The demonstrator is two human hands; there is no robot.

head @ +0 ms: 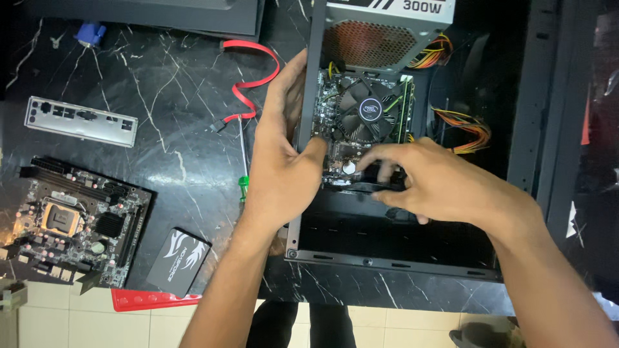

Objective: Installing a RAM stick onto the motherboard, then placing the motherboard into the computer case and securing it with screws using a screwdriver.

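Black marble with white veins forms the table [161, 84], and an open PC case [400, 258] lies on its right half. Inside the case sits a motherboard [338, 161] with a round cooler fan [367, 109] near its far end, and a power supply [380, 32] fills the far corner, orange and yellow wires [467, 125] trailing to the right of the fan. The left hand [280, 161] grips the left wall of the case, thumb hooked inside against the board's edge, fingers curled along the outside. The right hand [432, 180] rests over the near edge of the board, fingers bent and pressing down on a dark card there; whether it pinches it I cannot tell. Left of the case lie a red flat cable [255, 80], a green-handled screwdriver [243, 187], a silver I/O shield [80, 121], a second motherboard [71, 222], a black drive [177, 261] and a red tool [155, 299].
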